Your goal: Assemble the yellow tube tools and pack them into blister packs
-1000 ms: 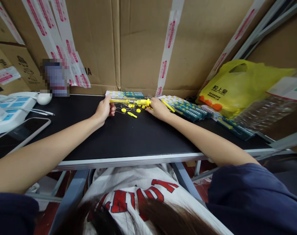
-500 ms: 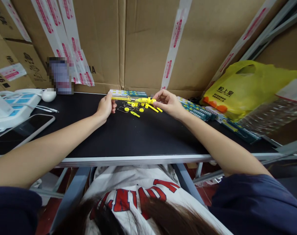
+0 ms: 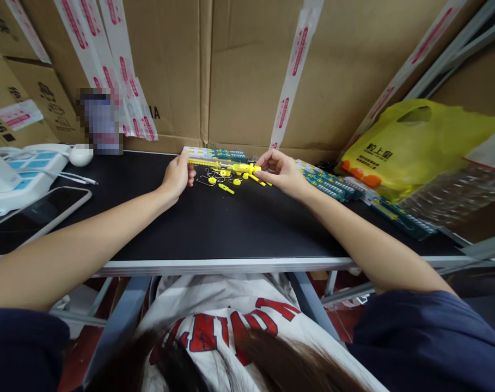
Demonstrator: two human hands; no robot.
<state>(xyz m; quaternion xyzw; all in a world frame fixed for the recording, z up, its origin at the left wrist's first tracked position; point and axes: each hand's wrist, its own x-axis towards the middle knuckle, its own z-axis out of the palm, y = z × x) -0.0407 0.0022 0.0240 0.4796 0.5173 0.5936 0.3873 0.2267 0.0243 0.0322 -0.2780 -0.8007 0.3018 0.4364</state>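
A slim yellow and clear tool (image 3: 226,165) is held level above the black table, between my two hands. My left hand (image 3: 177,175) is closed round its left end. The thumb and fingers of my right hand (image 3: 280,173) pinch its yellow right end. Just below the tool lie small yellow round parts (image 3: 236,182), thin bent wires (image 3: 206,180), a short yellow piece (image 3: 226,189) and a yellow stick (image 3: 257,180). What the tool's left tip looks like is hidden in my left hand.
Printed packets (image 3: 324,182) lie at the back right, beside a yellow plastic bag (image 3: 419,147). On the left are a power strip (image 3: 47,163) and a tablet or phone (image 3: 35,215). Cardboard (image 3: 239,71) stands behind the table.
The view has shifted slightly. Both hands keep their hold on the tool, which now tilts a little more down to the right.
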